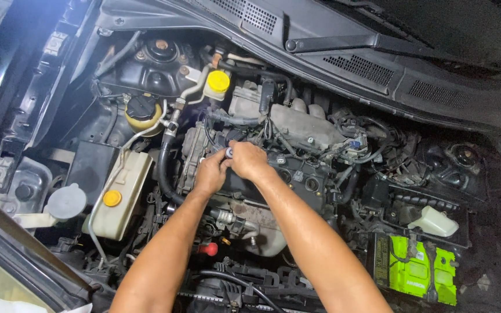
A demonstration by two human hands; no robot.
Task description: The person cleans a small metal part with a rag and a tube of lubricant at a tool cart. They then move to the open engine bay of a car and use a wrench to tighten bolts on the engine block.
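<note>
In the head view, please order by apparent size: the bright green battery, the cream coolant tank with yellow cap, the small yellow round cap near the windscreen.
1. Bright green battery; nearer the camera, so unsure.
2. Cream coolant tank.
3. Small yellow round cap.

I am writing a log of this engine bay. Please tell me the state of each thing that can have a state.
Left hand: closed on a small grey part over the engine.
Right hand: closed on the same part.
Yellow cap: on its reservoir.
Black cap: on its reservoir.
Small yellow cap: on the white tank.
Battery: in place, cables attached.
Wiper: lying flat.
</note>
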